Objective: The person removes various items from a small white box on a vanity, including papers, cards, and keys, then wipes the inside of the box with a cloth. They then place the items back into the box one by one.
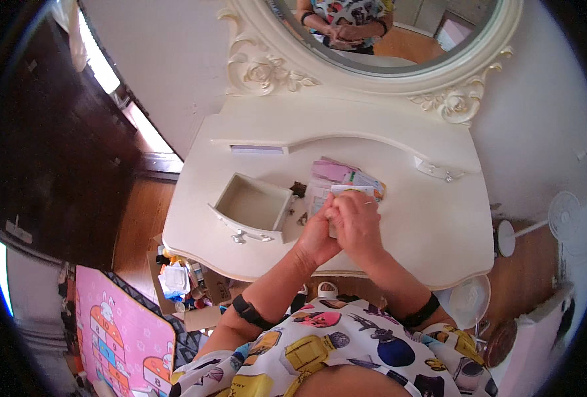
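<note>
My left hand (318, 238) and my right hand (355, 218) meet over the white dressing table (422, 233). The left is cupped beneath, and the right curls over it with a ring on one finger. Whatever lies between them is hidden, apart from a pale sliver. Just beyond my fingers lie flat packets and cards: a pink packet (330, 168), a clear plastic sleeve (314, 191) and a printed card (365, 181). To the left, a small white drawer (246, 235) rests on the tabletop, out of its slot. Beside it are a dark brown hair clip (298, 189) and small metal trinkets (302, 219).
A carved mirror frame (373, 84) rises at the back. The right drawer (437, 171) is in place; a lilac object (257, 149) sits in the left recess. Below left stands a cardboard box (201, 320) of bottles and packets, near a pink play mat (124, 332). A white fan (564, 216) stands right.
</note>
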Available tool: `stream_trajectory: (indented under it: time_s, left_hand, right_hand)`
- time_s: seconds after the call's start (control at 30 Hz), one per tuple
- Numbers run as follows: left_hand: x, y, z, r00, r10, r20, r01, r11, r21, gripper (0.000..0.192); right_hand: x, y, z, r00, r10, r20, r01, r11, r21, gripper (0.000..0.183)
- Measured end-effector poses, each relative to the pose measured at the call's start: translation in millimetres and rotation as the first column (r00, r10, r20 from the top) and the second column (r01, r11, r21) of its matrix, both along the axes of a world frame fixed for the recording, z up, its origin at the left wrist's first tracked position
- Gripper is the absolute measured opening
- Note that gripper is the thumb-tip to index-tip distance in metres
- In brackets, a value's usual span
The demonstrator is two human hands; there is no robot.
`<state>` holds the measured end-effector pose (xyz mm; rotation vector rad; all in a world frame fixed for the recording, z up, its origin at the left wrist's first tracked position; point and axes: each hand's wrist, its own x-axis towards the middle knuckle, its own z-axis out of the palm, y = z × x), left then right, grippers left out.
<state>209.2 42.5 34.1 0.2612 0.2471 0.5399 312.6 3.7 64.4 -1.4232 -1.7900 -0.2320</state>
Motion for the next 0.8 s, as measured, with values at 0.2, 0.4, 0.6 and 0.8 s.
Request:
stream_trajectory:
  time_s: [0.2,0.4,0.6,0.8]
  left_hand:
    - [-29.5,-0.3,16.5,0.923,0.150,-0.355,-0.066,0.969,0.238,0.041]
    - [-95.8,47.1,36.6,0.483,0.579,-0.657,0.022,0.743,0.669,0.048]
    - [-131.8,67.9,39.1,0.534,0.549,-0.643,-0.059,0.783,0.619,0.029]
    - [-140.5,67.9,37.1,0.494,0.607,-0.622,-0.040,0.731,0.682,0.024]
  right_hand:
    - [16.6,22.6,-6.0,0.992,-0.119,0.050,0.120,0.992,-0.031,0.016]
    - [15.3,46.6,-6.6,0.774,-0.087,-0.628,-0.245,0.873,-0.423,0.021]
    - [-19.9,65.1,-14.9,0.600,-0.180,-0.780,-0.589,0.560,-0.583,0.022]
    - [-55.3,72.8,-11.6,0.484,-0.237,-0.842,-0.651,0.545,-0.528,0.018]
